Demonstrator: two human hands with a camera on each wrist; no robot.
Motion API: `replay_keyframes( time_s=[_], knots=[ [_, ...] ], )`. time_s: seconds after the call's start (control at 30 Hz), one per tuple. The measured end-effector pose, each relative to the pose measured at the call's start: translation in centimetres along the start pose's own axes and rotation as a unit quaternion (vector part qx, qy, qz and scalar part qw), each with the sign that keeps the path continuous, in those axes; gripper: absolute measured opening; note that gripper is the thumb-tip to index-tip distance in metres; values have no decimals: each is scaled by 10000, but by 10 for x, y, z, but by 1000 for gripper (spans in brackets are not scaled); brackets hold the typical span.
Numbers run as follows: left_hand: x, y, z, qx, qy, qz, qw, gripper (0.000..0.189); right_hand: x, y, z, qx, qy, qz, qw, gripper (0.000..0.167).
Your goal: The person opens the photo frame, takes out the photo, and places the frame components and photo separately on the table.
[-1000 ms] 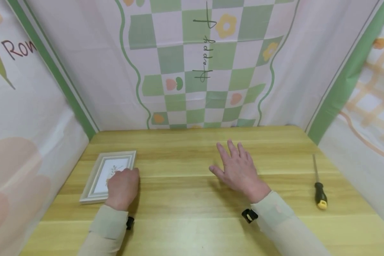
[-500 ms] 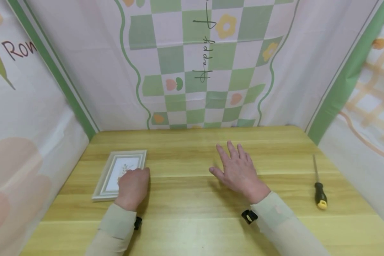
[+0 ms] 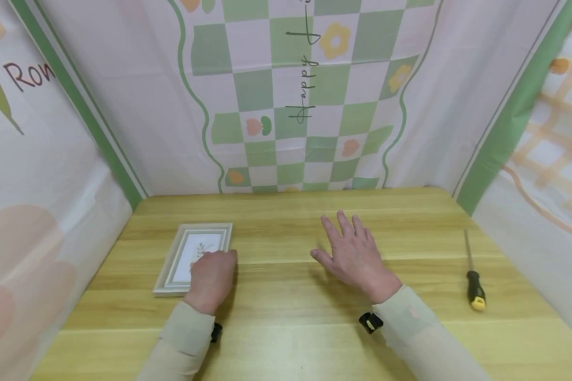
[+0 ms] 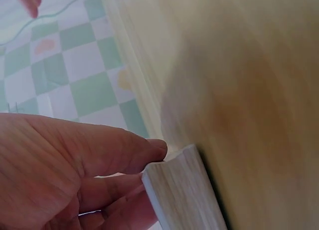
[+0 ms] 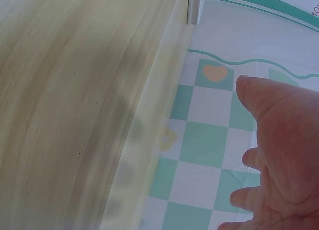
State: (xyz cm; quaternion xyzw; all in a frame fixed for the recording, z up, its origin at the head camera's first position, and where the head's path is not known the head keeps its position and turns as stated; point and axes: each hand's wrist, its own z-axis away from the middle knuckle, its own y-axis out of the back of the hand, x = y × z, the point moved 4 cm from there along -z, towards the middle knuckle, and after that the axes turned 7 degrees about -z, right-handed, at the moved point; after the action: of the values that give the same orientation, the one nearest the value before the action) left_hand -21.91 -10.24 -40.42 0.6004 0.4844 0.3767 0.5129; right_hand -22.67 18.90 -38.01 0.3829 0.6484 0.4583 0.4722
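A picture frame (image 3: pixel 189 256) with a whitish rim and a small plant print lies on the left part of the wooden table. My left hand (image 3: pixel 213 279) grips its right side and covers part of the print. In the left wrist view, the thumb (image 4: pixel 149 149) rests on the top edge of the frame's moulding (image 4: pixel 184 190), with the other fingers curled behind. My right hand (image 3: pixel 355 259) is spread with straight fingers over the table's centre right, holding nothing. The right wrist view has that hand (image 5: pixel 289 140) at its right side, thumb apart from the fingers.
A screwdriver (image 3: pixel 475 288) with a black and yellow handle lies near the table's right edge, its shaft pointing away. Printed cloth (image 3: pixel 291 106) hangs behind the wooden table (image 3: pixel 286 317) and on both sides.
My left hand has moved right across the table, bringing the picture frame along with it. My right hand and the screwdriver have stayed in place.
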Motion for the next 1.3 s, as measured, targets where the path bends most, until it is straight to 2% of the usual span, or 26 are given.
replay_keyframes(
  time_s=[0.4,0.73,1.3],
  knots=[
    [15,1,-1,329,-303,26,9990,12,-2,-1,0,-55,-14,18,10000,85],
    [26,2,-1,721,-556,-40,9958,15,-3,-1,1,-91,-5,44,9999,85],
    [45,0,-5,751,-711,-72,9946,18,-3,0,3,-54,44,74,9999,84]
  ],
)
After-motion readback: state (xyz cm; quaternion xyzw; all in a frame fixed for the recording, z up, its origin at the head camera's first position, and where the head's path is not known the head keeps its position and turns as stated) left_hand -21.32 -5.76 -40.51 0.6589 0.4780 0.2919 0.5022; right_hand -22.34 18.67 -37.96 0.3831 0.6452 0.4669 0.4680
